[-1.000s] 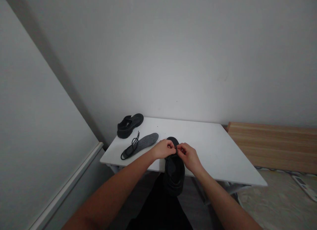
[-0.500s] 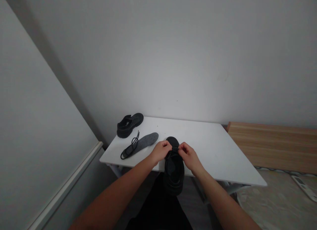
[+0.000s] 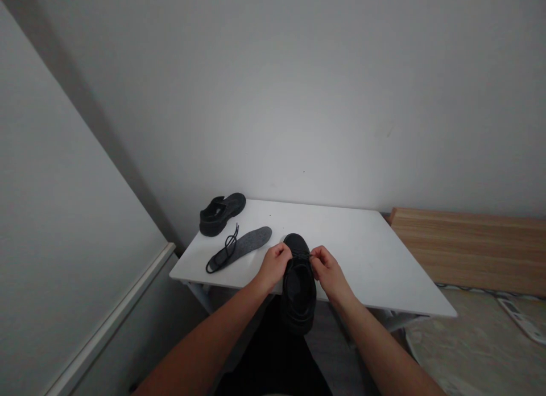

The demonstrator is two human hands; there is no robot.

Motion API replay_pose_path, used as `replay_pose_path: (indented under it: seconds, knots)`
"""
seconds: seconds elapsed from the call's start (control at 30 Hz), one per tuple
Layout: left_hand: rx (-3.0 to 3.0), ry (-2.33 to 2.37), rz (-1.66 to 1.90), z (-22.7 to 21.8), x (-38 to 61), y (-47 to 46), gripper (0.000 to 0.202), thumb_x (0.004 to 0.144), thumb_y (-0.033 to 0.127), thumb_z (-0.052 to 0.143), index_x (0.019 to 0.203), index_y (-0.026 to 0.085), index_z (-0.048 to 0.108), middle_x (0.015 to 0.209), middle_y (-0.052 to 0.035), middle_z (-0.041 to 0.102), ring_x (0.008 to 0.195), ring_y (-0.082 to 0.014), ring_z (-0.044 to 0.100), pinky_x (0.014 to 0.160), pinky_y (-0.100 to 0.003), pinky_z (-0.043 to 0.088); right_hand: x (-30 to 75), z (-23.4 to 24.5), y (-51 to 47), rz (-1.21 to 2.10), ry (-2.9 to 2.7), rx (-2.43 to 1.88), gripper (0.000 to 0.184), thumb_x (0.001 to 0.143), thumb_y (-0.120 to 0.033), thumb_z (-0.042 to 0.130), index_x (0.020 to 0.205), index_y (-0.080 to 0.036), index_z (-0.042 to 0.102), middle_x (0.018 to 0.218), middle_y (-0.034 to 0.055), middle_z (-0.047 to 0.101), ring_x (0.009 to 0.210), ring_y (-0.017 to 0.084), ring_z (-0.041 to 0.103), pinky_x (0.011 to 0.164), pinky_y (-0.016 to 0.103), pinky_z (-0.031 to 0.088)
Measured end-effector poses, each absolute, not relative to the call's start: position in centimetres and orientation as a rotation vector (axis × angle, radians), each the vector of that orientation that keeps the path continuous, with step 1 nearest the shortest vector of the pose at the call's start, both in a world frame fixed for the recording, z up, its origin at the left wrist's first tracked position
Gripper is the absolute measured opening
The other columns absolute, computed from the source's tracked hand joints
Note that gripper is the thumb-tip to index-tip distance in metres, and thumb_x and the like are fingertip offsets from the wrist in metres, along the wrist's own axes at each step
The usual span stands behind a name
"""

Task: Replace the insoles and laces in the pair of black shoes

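A black shoe (image 3: 298,288) points away from me, its toe over the white table (image 3: 362,254) and its heel past the front edge above my lap. At its left side my left hand (image 3: 275,265) is closed against the upper near the eyelets; whether it also pinches lace is hidden. Between thumb and finger of my right hand (image 3: 329,269) is a dark shoelace (image 3: 307,255), drawn out to the right of the shoe. To the left lies a grey insole (image 3: 251,242) with a loose black lace (image 3: 231,243) looped over it.
Another black shoe (image 3: 219,214) stands at the table's back left corner. A white wall rises behind the table, and a white panel (image 3: 63,214) borders the left. Beyond the right side are a wooden board (image 3: 464,245) and a white power strip (image 3: 521,321).
My left hand has shifted slightly outward to the shoe's left edge. My right hand has moved a little right with the lace. The view has shifted slightly.
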State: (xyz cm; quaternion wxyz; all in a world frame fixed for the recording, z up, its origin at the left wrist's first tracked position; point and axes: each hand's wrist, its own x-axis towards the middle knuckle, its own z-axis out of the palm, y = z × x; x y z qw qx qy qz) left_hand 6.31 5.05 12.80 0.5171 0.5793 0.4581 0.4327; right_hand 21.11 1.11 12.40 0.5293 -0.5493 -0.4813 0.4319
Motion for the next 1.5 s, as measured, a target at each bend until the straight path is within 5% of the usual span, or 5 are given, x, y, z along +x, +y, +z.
replay_pose_path:
  seconds: [0.4,0.8,1.5]
  knots:
    - [1.152,0.958,0.973,11.8,5.4,5.2,0.009,0.064,0.026,0.047,0.062,0.018,0.042,0.046,0.0097,0.031,0.039,-0.0045,0.022,0.041,-0.020,0.014,20.8,12.0,1.4,1.204,-0.848,-1.257,0.014,0.065,-0.029,0.057,0.069,-0.021,0.046,0.049,-0.0092,0.040,0.042,0.007,0.034,0.042,0.022,0.023]
    - [1.878,1.100,0.798,13.7,4.2,5.7,0.034,0.078,0.048,0.046,0.065,0.018,0.052,0.056,0.0051,0.045,0.055,-0.0096,0.041,0.053,-0.022,0.028,21.2,13.4,0.9,1.219,-1.024,-1.324,0.025,0.068,-0.039,0.062,0.075,-0.016,0.058,0.057,-0.0051,0.048,0.047,0.007,0.036,0.045,0.022,0.026]
    - [1.871,1.140,0.954,12.8,5.0,3.7,0.031,0.085,0.040,0.038,0.064,0.019,0.045,0.060,0.0040,0.044,0.060,-0.0106,0.041,0.057,-0.022,0.030,20.6,11.9,1.0,1.071,-0.788,-1.365,0.029,0.063,-0.046,0.063,0.072,-0.019,0.059,0.067,0.0020,0.057,0.058,0.014,0.051,0.048,0.026,0.041]
